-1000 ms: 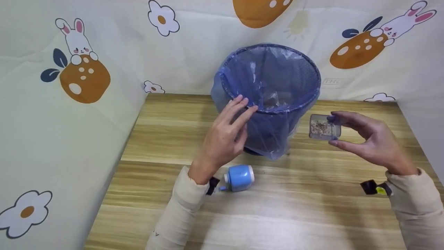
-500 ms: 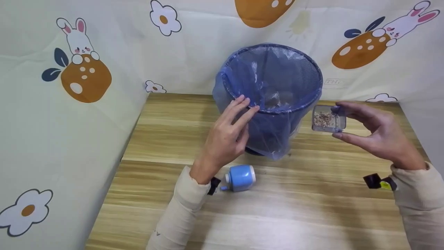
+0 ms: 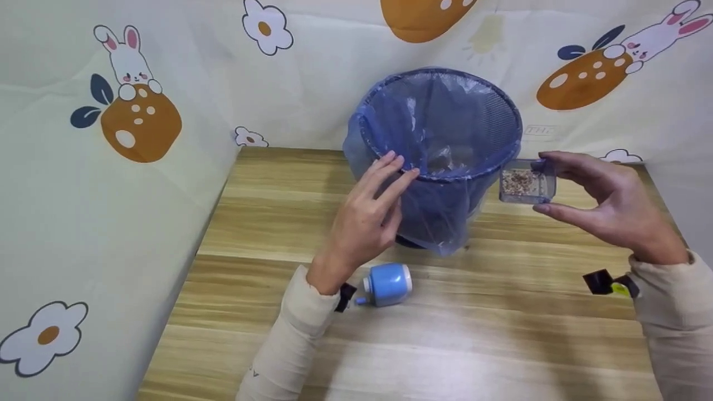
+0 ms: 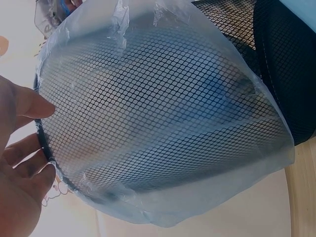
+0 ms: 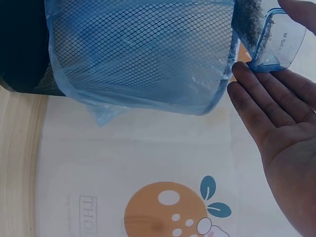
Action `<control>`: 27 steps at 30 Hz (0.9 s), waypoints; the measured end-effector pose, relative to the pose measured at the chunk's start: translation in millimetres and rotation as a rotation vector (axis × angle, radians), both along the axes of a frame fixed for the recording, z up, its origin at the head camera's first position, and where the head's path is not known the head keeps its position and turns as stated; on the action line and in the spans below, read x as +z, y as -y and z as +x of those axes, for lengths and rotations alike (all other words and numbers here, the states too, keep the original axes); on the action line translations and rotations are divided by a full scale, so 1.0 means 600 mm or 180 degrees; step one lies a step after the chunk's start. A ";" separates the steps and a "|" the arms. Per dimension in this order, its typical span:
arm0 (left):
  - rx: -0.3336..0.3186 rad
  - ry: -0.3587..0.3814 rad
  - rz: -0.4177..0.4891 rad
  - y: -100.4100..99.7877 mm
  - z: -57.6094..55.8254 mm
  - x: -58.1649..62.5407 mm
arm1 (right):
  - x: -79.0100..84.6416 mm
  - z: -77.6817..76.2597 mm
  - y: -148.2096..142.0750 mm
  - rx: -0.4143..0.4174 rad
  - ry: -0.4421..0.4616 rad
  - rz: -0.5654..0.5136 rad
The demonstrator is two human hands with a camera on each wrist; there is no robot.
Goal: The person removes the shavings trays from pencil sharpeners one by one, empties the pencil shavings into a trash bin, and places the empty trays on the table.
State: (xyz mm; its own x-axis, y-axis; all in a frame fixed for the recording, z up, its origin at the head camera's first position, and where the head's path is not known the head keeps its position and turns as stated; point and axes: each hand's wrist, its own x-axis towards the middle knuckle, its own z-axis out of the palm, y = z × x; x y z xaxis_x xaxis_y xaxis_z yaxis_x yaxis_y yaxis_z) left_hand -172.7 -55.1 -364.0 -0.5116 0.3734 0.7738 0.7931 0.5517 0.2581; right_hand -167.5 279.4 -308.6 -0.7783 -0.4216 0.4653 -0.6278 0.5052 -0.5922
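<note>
My left hand (image 3: pixel 365 214) holds the near rim of a mesh trash can (image 3: pixel 440 178) lined with a translucent blue bag. In the left wrist view, its fingertips (image 4: pixel 42 180) reach over the rim and the thumb stays outside. My right hand (image 3: pixel 613 197) grips a small clear shavings box (image 3: pixel 526 184) between thumb and fingers, just right of the can's rim. The box is tilted, its open side facing the head camera, with brown and grey shavings inside. In the right wrist view, the box (image 5: pixel 281 42) is level with the can's mouth.
A blue pencil sharpener (image 3: pixel 390 284) with white ends lies on its side on the wooden table (image 3: pixel 267 223), near my left wrist. Behind the can hangs a patterned cloth (image 3: pixel 312 100), and another cloth side wall (image 3: pixel 67 223) stands at left.
My right hand has raised the shavings box toward the back, closer to the can's rim. My left hand stays at the rim. The sharpener has not moved.
</note>
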 end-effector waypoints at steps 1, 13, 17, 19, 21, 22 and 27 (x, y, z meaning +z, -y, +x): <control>0.0002 -0.0005 0.0003 0.000 0.000 0.000 | 0.002 -0.001 0.001 0.0014 -0.0017 -0.0001; 0.0026 -0.0050 0.0004 0.001 -0.003 0.002 | 0.024 -0.007 0.011 0.0090 -0.0010 -0.0147; 0.0039 -0.0025 -0.0015 0.001 -0.002 0.002 | 0.025 -0.011 0.017 0.0032 -0.0015 -0.0047; 0.0035 -0.0012 -0.0017 0.001 -0.001 0.001 | 0.026 -0.012 0.022 0.0011 -0.0005 -0.0014; 0.0026 -0.0006 -0.0013 0.000 -0.001 0.001 | 0.028 -0.014 0.027 0.0002 0.0026 -0.0027; 0.0018 -0.0005 -0.0005 0.000 -0.002 0.000 | 0.030 -0.014 0.030 0.0007 0.0029 -0.0044; 0.0019 -0.0015 0.0027 -0.001 -0.001 -0.001 | 0.036 -0.022 0.045 0.0178 -0.0019 -0.0181</control>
